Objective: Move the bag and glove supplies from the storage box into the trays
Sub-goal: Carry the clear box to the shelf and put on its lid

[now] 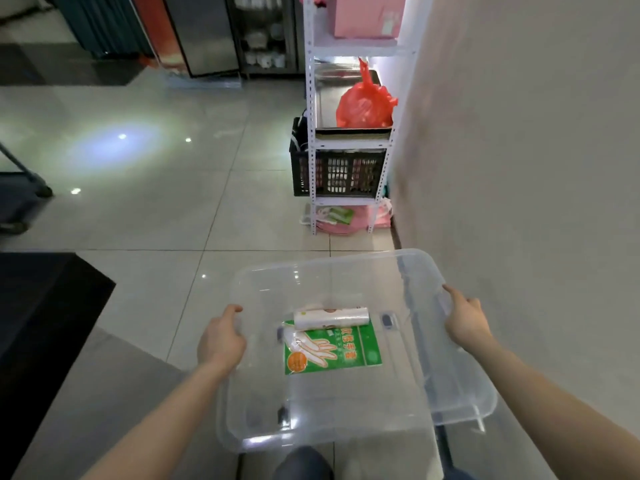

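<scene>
Head view: the clear storage box point(346, 420) is carried above the tiled floor, the left hand point(220, 337) clamped on its left rim and the right hand point(465, 318) on its right rim. The roll of bags point(330, 317) and the green glove packet point(332, 348) lie on its bottom, so no transfer appears done. A metal tray point(327, 102) on the white shelf point(311, 133) holds a red bag point(365, 105); whether other trays exist cannot be told, and the packet print is too blurred to read.

Above box: storage box point(346, 271) was open-topped, nothing over it.
Right: wall point(519, 168) crowded close.
Ahead: shelf rack point(313, 133) stood beyond bare floor point(173, 202).
</scene>
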`<state>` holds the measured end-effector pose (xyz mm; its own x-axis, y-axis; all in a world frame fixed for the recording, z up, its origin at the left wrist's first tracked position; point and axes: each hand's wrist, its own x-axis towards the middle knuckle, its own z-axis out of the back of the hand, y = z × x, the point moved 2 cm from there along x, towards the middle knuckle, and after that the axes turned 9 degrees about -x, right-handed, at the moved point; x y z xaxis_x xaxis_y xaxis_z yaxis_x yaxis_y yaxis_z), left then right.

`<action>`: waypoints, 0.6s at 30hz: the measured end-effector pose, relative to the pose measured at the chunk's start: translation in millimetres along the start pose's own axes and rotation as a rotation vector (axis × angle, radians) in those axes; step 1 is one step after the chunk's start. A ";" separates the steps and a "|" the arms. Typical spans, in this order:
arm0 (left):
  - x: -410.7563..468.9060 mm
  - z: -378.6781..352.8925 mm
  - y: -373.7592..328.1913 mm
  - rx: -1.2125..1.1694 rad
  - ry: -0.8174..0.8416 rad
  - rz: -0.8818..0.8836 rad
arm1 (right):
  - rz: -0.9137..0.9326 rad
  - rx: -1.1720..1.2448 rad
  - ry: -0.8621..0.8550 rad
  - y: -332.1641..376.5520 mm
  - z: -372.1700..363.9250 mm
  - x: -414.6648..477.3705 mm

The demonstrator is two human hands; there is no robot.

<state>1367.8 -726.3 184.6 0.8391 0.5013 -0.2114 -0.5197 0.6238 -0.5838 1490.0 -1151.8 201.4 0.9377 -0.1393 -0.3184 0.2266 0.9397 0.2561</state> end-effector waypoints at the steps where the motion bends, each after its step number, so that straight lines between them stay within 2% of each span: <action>1: 19.3 3.0 -6.8 -0.008 -0.012 0.015 | 0.025 0.006 -0.005 16.0 5.0 24.6; 9: 235.2 16.8 -39.1 -0.064 -0.132 0.175 | 0.133 -0.035 0.003 171.7 18.2 232.7; 18: 466.7 86.3 -47.9 -0.082 -0.184 0.206 | 0.223 -0.017 0.010 380.0 39.7 404.5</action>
<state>1770.5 -470.5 181.5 0.6704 0.7171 -0.1907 -0.6549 0.4510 -0.6064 1965.9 -863.5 206.2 0.9614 0.0752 -0.2647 0.0098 0.9520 0.3058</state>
